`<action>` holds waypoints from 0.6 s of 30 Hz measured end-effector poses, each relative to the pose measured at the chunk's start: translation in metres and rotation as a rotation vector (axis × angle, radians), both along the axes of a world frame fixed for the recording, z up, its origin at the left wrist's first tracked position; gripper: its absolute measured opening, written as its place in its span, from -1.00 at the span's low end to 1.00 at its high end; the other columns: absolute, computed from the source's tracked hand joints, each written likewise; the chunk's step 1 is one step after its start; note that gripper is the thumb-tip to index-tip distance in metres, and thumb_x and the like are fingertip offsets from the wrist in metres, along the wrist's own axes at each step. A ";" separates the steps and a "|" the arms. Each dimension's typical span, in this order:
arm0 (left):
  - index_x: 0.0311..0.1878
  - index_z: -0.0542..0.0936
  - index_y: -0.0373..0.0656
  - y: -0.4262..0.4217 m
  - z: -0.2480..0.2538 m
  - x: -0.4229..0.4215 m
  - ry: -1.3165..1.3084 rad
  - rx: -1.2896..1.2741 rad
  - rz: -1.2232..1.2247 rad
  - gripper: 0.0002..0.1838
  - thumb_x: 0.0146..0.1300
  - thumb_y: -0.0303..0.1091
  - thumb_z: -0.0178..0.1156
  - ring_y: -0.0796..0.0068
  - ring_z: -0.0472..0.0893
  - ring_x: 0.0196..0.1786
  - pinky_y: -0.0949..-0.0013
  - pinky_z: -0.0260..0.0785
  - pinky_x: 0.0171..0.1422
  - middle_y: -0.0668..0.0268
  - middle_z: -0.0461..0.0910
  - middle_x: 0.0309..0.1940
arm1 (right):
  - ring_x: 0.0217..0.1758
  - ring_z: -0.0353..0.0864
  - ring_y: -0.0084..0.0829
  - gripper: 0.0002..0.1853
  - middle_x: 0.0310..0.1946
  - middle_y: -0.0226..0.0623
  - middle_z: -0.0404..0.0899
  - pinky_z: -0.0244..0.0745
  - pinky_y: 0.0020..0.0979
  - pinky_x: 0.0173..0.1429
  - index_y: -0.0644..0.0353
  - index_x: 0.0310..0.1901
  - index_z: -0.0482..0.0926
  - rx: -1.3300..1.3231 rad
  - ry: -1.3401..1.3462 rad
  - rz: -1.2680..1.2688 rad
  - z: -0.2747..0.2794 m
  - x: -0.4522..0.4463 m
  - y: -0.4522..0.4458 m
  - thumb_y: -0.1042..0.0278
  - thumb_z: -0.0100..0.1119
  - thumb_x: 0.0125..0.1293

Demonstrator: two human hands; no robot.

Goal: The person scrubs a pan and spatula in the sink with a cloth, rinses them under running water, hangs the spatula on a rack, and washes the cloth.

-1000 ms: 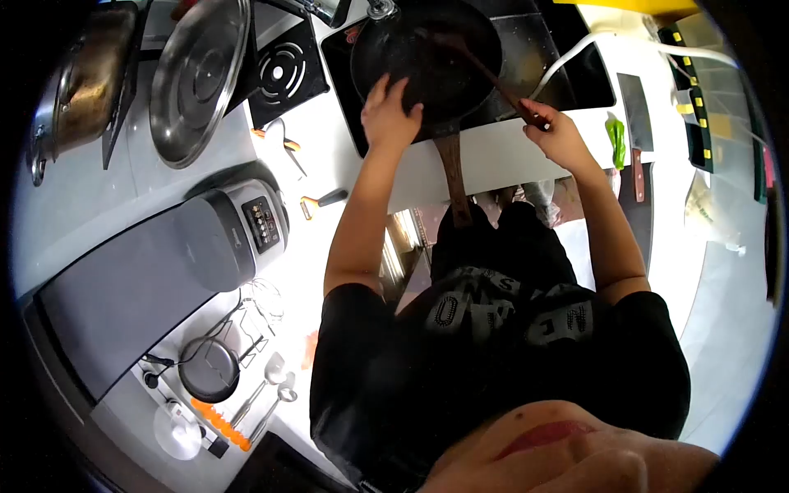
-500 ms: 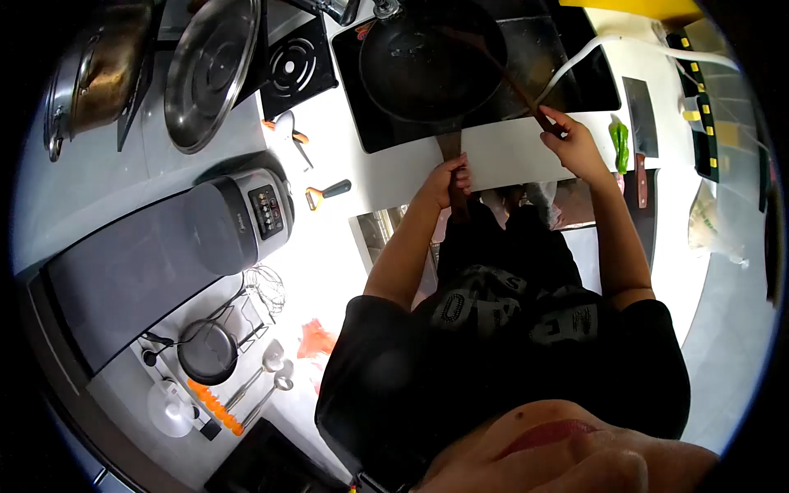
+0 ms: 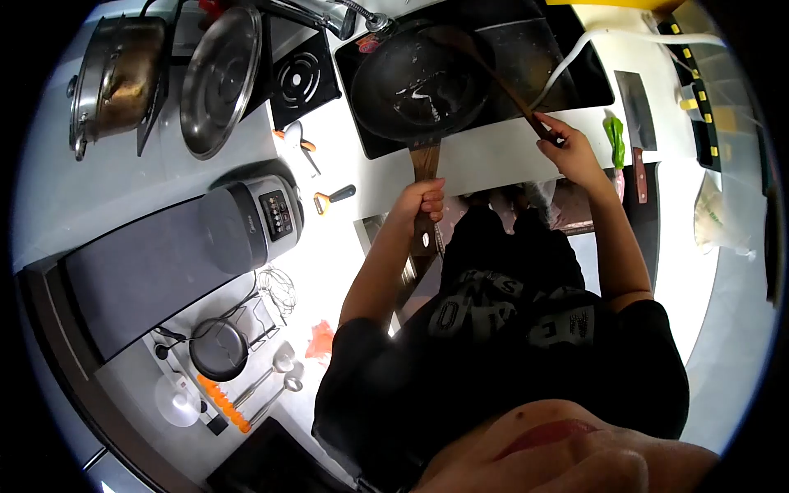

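A dark wok sits over the black rectangular unit in the counter, with a shiny wet streak inside it. My left hand is closed around its wooden handle, whose hanging hole shows below the fingers. In my right hand is the end of a long wooden spatula. Its far end reaches into the wok, where the dark blade is hard to make out. A white hose curves past just beyond that hand.
To the right lie a green pepper and a cleaver. Leftward are a peeler, a grey appliance, a steel lid and a pot. A metal faucet stands behind the wok.
The wok and my left hand have shifted left and toward me, and the wok's inside now shows a bright wet streak. My right hand has moved slightly, still holding the spatula.
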State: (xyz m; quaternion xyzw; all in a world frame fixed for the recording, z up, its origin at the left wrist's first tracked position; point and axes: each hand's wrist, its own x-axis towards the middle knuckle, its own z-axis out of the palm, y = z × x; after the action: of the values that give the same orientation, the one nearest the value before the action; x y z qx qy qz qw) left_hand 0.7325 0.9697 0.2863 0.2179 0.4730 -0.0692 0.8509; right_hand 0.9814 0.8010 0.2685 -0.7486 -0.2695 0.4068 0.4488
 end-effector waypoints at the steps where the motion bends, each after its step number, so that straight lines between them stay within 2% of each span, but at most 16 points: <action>1: -0.57 0.24 0.04 0.000 0.005 -0.002 -0.007 -0.029 -0.003 -0.71 0.31 -0.31 -0.06 0.79 0.10 -0.76 0.62 0.02 -0.63 0.63 0.12 -0.79 | -0.43 0.42 -0.56 -0.50 -0.44 -0.34 0.52 0.36 -0.51 -0.26 0.13 0.15 0.39 0.011 0.001 0.001 -0.001 0.001 -0.003 0.41 0.15 0.10; 3: -0.57 0.24 0.02 0.003 0.015 -0.003 -0.081 -0.142 0.001 -0.72 0.30 -0.33 -0.06 0.79 0.09 -0.76 0.62 0.00 -0.62 0.63 0.14 -0.78 | -0.42 0.42 -0.56 -0.50 -0.44 -0.34 0.51 0.36 -0.51 -0.26 0.13 0.15 0.39 0.027 0.012 -0.016 -0.001 0.002 -0.007 0.42 0.15 0.10; 6: -0.55 0.25 0.01 0.003 0.041 0.010 0.093 -0.086 0.032 -0.74 0.29 -0.35 -0.05 0.80 0.10 -0.76 0.63 0.01 -0.62 0.63 0.15 -0.77 | -0.42 0.42 -0.56 -0.50 -0.45 -0.35 0.51 0.36 -0.51 -0.26 0.14 0.14 0.39 0.065 -0.024 -0.032 -0.003 0.005 -0.016 0.44 0.15 0.10; 11: -0.51 0.29 0.01 0.019 0.050 0.020 0.121 -0.074 -0.020 -0.80 0.25 -0.39 -0.03 0.83 0.14 -0.76 0.66 0.04 -0.65 0.66 0.17 -0.75 | -0.43 0.40 -0.57 -0.51 -0.46 -0.37 0.50 0.34 -0.51 -0.26 0.15 0.13 0.40 0.080 -0.007 -0.096 0.005 0.012 -0.034 0.46 0.15 0.10; 16: -0.50 0.32 -0.04 0.051 0.089 0.033 0.235 0.006 -0.125 -0.83 0.20 -0.40 0.03 0.84 0.18 -0.76 0.69 0.05 -0.69 0.63 0.21 -0.74 | -0.43 0.40 -0.59 -0.51 -0.47 -0.37 0.51 0.34 -0.52 -0.26 0.17 0.13 0.40 0.093 -0.009 -0.142 0.001 0.018 -0.051 0.45 0.15 0.10; 18: -0.52 0.32 -0.06 0.060 0.111 0.041 0.277 -0.024 -0.124 -0.81 0.22 -0.41 -0.01 0.86 0.19 -0.77 0.72 0.08 -0.70 0.62 0.21 -0.74 | -0.44 0.40 -0.59 -0.51 -0.47 -0.37 0.51 0.34 -0.52 -0.26 0.17 0.13 0.40 0.108 -0.026 -0.162 0.002 0.018 -0.056 0.45 0.15 0.10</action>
State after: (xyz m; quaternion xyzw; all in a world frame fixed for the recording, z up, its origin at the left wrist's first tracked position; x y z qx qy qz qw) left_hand 0.7737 1.0294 0.3969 0.2247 0.5705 -0.1567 0.7742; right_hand 0.9990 0.7449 0.2707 -0.7480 -0.2350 0.3444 0.5164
